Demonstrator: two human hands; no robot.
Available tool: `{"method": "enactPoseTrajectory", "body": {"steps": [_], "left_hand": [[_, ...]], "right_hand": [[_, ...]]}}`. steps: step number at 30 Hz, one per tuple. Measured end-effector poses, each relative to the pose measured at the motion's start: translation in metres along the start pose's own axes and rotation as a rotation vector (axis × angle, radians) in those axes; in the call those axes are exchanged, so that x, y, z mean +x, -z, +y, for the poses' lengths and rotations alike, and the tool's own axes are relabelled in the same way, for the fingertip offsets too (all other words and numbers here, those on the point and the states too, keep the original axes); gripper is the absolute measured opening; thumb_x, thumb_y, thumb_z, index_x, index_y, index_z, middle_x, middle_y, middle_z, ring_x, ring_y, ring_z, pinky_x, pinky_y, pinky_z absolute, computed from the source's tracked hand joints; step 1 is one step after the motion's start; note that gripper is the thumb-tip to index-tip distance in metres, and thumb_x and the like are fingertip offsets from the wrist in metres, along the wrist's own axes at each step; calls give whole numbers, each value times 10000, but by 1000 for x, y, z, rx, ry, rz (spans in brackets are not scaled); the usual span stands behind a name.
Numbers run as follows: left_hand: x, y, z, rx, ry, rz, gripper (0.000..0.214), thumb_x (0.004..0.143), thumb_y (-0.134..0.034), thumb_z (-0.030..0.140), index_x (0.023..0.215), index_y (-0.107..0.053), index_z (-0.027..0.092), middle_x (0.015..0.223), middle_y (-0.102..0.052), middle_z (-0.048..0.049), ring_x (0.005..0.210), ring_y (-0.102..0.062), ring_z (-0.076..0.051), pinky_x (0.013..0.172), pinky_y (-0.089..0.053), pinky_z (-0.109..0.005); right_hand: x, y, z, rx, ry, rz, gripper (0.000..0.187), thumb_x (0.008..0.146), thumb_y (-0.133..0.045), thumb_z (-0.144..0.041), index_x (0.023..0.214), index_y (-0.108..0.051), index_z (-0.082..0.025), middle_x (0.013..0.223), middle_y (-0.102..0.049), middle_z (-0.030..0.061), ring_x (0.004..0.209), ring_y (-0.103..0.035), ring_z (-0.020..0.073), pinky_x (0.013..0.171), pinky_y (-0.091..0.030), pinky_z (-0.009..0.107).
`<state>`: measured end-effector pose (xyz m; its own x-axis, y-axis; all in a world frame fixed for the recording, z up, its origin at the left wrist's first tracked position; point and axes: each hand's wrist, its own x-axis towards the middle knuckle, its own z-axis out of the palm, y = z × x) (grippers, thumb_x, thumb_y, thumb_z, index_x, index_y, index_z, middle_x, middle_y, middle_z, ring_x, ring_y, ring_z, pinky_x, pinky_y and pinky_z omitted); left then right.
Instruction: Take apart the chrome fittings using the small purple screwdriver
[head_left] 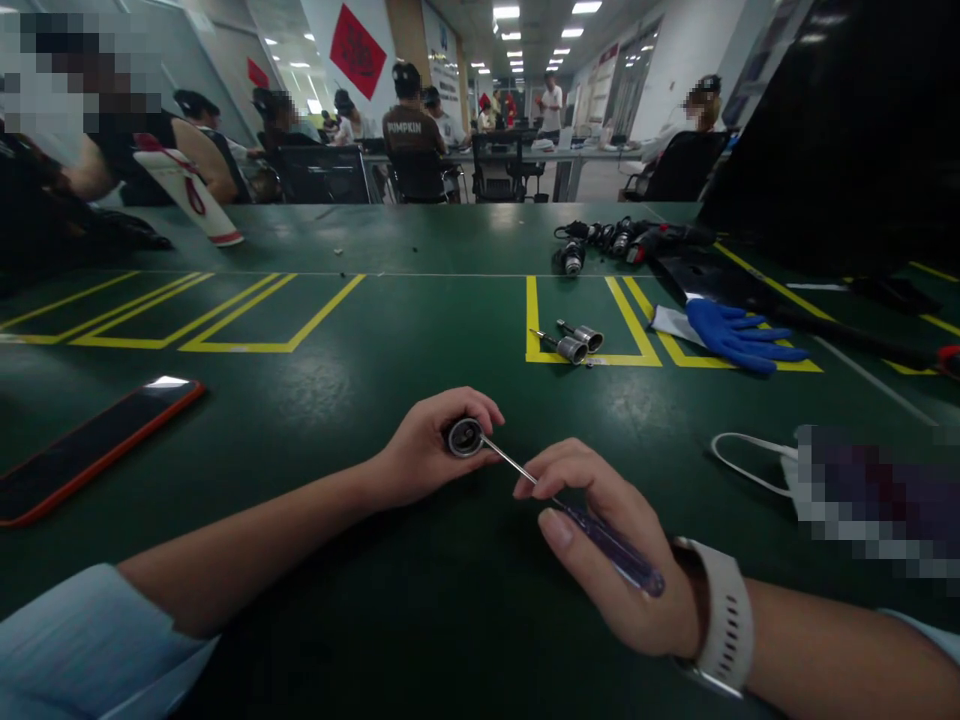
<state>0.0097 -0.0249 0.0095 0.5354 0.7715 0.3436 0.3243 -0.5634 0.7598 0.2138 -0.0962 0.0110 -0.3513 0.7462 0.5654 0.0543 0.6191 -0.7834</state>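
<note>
My left hand (427,450) is closed around a small round metal cylinder (465,437), its open end turned toward me, just above the green table (420,330). My right hand (607,540) grips a screwdriver (600,535) with a purple see-through handle. Its thin metal shaft runs up and left, and the tip sits inside the cylinder's opening. A white watch is on my right wrist.
Two more metal cylinders (574,342) lie in a yellow-taped box beyond my hands. A blue glove (739,335) lies to the right, dark parts (607,240) farther back, a phone in a red case (82,450) at left. People sit at distant tables.
</note>
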Motion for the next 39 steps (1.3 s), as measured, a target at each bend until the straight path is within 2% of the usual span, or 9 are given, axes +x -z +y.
{"method": "enactPoseTrajectory", "body": {"steps": [4,7,10,15,24,30,34,36,39], "left_hand": [[-1,-3,2,4,38,-49,179,726,-669,160,745,-492,179,860,-636,-27,753,-608,-131,665,-490,-258],[-2,-5,2,53,48,-88,142,736,-659,200,747,-519,179,773,-620,-11,674,-583,-118,602,-468,-238],[-1,-4,2,155,9,-123,107,756,-642,243,744,-553,183,709,-600,1,631,-558,-112,579,-441,-233],[-1,-4,2,263,-67,-169,139,768,-608,228,692,-499,186,640,-549,24,572,-510,-101,556,-396,-232],[-1,-5,3,325,-109,-294,63,781,-512,162,736,-484,195,690,-587,0,643,-546,-133,603,-408,-249],[-2,-5,1,320,-165,-274,66,796,-529,152,749,-494,180,687,-568,4,637,-533,-118,595,-401,-229],[-2,-5,1,329,-181,-257,66,790,-532,134,748,-494,166,671,-551,12,611,-513,-108,578,-386,-221],[-2,-5,1,329,-188,-248,64,787,-542,130,753,-496,159,676,-553,10,613,-514,-106,585,-388,-219],[-2,-6,1,337,-190,-238,63,797,-547,145,755,-501,156,683,-556,8,626,-520,-108,594,-394,-218]], "right_hand": [[0,1,1,-14,-41,-65,176,833,-499,-108,983,-528,-195,888,-592,61,847,-578,189,744,-502,362],[0,1,3,-25,-64,-103,166,839,-509,-131,989,-528,-199,901,-596,59,848,-579,187,744,-506,363],[1,0,3,-44,-76,-130,160,837,-517,-137,986,-535,-192,905,-600,59,849,-582,187,742,-507,364],[3,0,2,-77,-75,-127,169,823,-521,-135,984,-544,-178,899,-604,68,843,-581,195,732,-505,373],[1,-3,2,-131,-100,-119,154,844,-505,-113,960,-583,-178,864,-629,59,811,-589,188,726,-492,366],[7,0,7,102,-325,-54,143,877,-500,-170,879,-643,-170,856,-670,49,821,-630,174,751,-498,344],[9,1,12,272,-470,-34,153,893,-508,-229,891,-653,-180,896,-684,45,854,-631,176,782,-485,344],[8,0,11,281,-478,-23,152,897,-507,-245,900,-647,-185,906,-678,47,860,-626,180,778,-482,348],[5,-1,7,161,-393,-3,144,893,-498,-225,880,-634,-179,880,-659,52,838,-615,182,752,-479,346]]}}
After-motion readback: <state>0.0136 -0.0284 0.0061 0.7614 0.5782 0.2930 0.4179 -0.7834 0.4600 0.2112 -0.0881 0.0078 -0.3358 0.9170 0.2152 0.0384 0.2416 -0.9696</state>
